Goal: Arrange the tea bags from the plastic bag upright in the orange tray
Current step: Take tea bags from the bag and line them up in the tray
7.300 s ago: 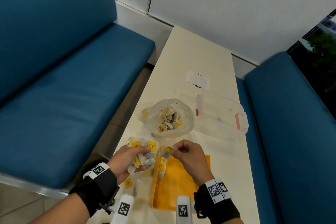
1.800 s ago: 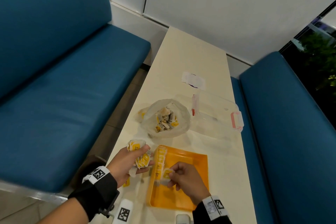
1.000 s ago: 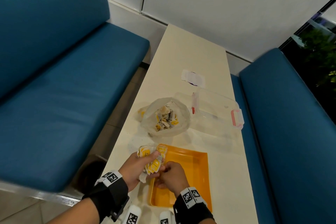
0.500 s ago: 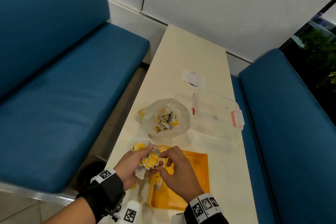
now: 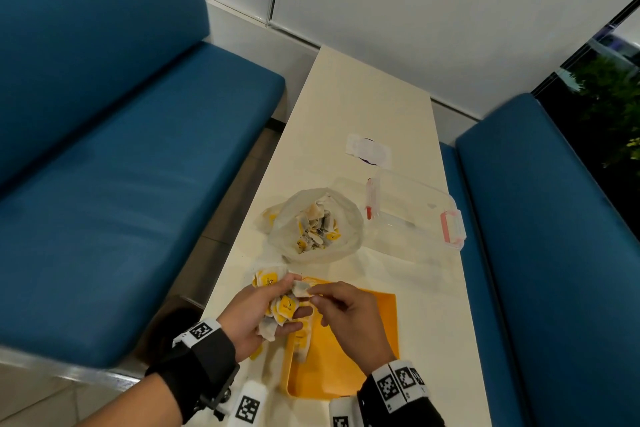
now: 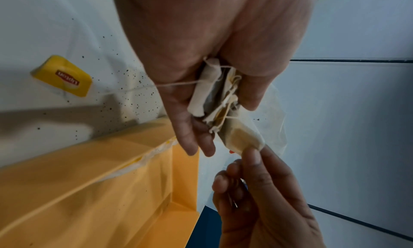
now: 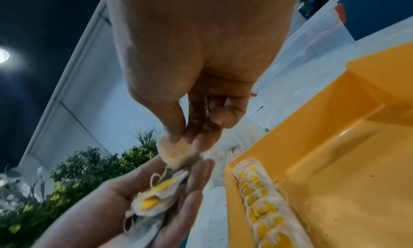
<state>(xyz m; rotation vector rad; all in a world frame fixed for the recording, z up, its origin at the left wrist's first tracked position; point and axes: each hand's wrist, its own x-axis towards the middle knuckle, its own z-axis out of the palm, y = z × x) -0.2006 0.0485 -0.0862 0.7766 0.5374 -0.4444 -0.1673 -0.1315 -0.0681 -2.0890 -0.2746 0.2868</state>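
Note:
My left hand (image 5: pixel 268 302) hovers over the left rim of the orange tray (image 5: pixel 349 374) and grips a bunch of tea bags (image 5: pixel 285 307) with yellow tags. My right hand (image 5: pixel 313 290) pinches the corner of one tea bag (image 5: pixel 300 288) at the top of that bunch. The right wrist view shows this pinched tea bag (image 7: pixel 176 152) above my left palm, and a row of tea bags (image 7: pixel 263 204) standing along the tray's left wall. The plastic bag (image 5: pixel 315 225) lies open beyond the tray with several tea bags inside. One yellow tag (image 6: pixel 62 78) lies on the table, its string running to my left hand.
A clear lidded container (image 5: pixel 415 215) with pink clasps stands right of the plastic bag. A small paper packet (image 5: pixel 369 149) lies farther back on the narrow cream table (image 5: pixel 346 104). Blue benches (image 5: pixel 121 184) flank the table. Dark tea specks dot the tabletop near the tray.
My right hand has come up from the row in the tray to the bunch in my left hand and now pinches one bag. My left hand has stayed over the tray's left rim.

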